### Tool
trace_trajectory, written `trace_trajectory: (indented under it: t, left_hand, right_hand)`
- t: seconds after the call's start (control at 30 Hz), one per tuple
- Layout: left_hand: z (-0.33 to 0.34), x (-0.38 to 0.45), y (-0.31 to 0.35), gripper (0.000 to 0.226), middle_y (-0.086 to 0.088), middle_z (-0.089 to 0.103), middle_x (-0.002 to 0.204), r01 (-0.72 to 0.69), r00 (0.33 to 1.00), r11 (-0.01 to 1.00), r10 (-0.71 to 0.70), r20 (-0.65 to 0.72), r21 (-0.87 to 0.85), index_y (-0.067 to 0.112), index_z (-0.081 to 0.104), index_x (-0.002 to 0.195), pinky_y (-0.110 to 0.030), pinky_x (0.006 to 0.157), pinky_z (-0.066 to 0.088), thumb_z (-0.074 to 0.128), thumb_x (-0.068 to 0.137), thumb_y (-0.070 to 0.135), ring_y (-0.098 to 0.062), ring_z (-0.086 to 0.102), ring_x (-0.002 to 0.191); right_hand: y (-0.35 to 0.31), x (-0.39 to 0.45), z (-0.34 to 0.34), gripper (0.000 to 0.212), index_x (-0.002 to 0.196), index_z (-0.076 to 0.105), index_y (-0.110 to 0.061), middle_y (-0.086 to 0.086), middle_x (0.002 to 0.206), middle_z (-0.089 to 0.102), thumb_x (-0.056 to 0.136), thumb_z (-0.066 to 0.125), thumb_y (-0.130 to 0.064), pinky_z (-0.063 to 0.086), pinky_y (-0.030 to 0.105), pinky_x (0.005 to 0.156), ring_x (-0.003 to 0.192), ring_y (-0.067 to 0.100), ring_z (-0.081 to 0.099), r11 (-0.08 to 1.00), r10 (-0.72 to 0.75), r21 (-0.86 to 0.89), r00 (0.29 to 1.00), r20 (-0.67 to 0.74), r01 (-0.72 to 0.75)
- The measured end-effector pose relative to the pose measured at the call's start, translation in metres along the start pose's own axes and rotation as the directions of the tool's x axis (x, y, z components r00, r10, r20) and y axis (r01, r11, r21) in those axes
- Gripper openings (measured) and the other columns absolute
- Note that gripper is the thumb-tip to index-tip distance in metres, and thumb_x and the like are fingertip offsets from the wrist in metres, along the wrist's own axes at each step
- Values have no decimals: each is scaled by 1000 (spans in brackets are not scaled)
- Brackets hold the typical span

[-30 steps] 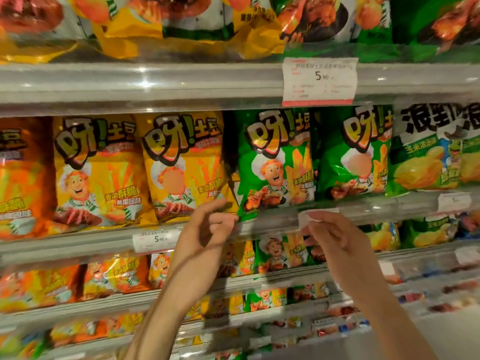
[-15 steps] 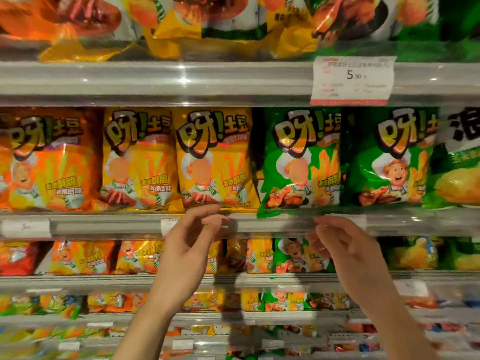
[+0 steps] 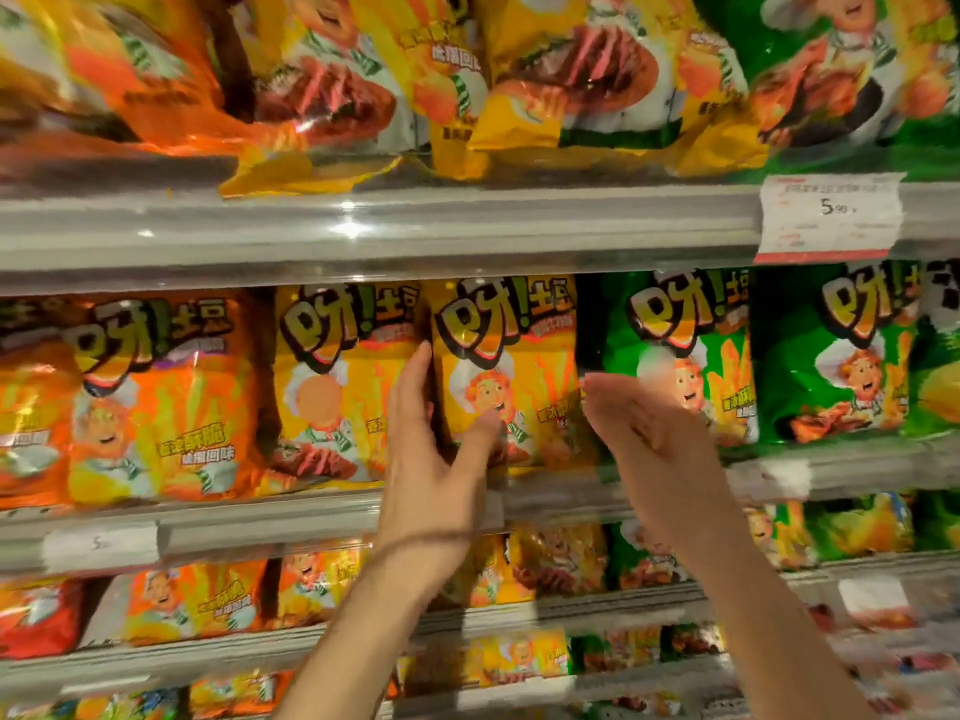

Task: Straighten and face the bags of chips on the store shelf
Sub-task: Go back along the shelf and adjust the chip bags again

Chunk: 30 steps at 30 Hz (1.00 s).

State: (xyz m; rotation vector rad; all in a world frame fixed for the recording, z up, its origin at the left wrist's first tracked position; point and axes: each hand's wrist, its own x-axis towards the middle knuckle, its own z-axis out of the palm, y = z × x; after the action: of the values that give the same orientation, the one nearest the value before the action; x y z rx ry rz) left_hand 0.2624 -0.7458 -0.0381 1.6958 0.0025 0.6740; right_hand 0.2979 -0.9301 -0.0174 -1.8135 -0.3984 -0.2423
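A yellow chip bag [image 3: 511, 366] stands upright on the middle shelf [image 3: 311, 517], between another yellow bag [image 3: 340, 387] and a green bag [image 3: 675, 356]. My left hand [image 3: 434, 459] lies along the bag's left edge, fingers straight up, thumb across its lower front. On the bag's right side my right hand [image 3: 639, 423] is raised, flat and blurred, fingers straight; whether it touches the bag I cannot tell. An orange bag [image 3: 166, 402] stands further left and a second green bag [image 3: 841, 350] further right.
The upper shelf rail [image 3: 363, 226] carries leaning yellow and green bags and a 5.90 price tag [image 3: 831, 218]. Lower shelves [image 3: 208, 652] hold smaller bags in orange, yellow and green. A white price label [image 3: 101, 545] sits on the middle rail.
Both hands rose from the middle shelf rail to the yellow bag and opened out flat on either side of it. The view moved up and closer to the shelf.
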Motion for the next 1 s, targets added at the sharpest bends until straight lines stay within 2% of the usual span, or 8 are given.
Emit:
trace_trajectory:
  t: [0.1,0.2,0.33,0.47,0.53,0.63,0.83,1.0]
  left_hand:
    - [4,13,3,82,20,4,166,27,997,999,-30,75,44,39,6,158,-41,126,16,53,92,55,3,5,151]
    - [12,32,11,81,11,11,168,114,991,992,-117,60,51,40,2,158,-45,122,26,53,96,54,-11,17,153]
    - [20,55,15,80,-7,55,142,191,981,980,-193,35,54,42,10,155,-44,100,51,52,90,61,-19,59,119]
    - [18,66,19,64,-7,69,84,302,953,953,-303,28,30,27,22,152,-34,64,53,50,99,49,-13,61,64]
    - [20,64,18,62,-2,68,102,270,962,960,-273,28,77,20,22,152,-29,74,50,46,102,47,-16,65,87]
    - [24,62,11,67,-4,49,147,214,976,969,-218,22,121,23,15,155,-37,108,40,45,102,50,-25,49,132]
    - [34,62,8,76,-5,32,161,122,993,979,-120,-22,163,24,3,159,-40,118,33,46,102,49,-26,35,145]
    - [34,53,-1,67,-5,32,159,-14,999,976,24,-40,219,36,6,156,-38,117,31,44,103,50,-21,32,146]
  right_hand:
    - [-5,19,26,50,141,48,-33,-20,126,63,96,56,-53,47,26,103,118,-2,58,997,38,-71,998,52,-34]
    - [-8,39,38,92,159,11,-27,-8,153,42,87,50,-71,34,38,110,140,20,43,953,262,-173,963,62,-248]
    - [-12,60,43,65,145,34,-23,-9,123,58,94,51,-59,36,33,93,109,16,58,942,326,-101,942,73,-319]
    - [12,67,46,42,137,52,-14,13,111,57,98,63,-21,51,31,72,93,30,61,857,-109,-498,991,74,131]
    - [32,68,49,55,129,60,3,40,94,59,76,73,12,60,41,57,69,48,63,717,-268,-640,957,111,275]
    - [44,72,46,60,131,48,-1,48,86,57,73,61,10,61,47,53,61,52,63,576,-411,-713,895,171,401]
    - [52,78,37,77,136,35,-4,48,91,58,74,78,12,61,46,58,67,53,63,451,-473,-788,861,188,419]
    - [51,74,40,52,138,35,-10,51,120,50,94,61,-4,59,46,81,105,60,59,376,-476,-834,856,200,404]
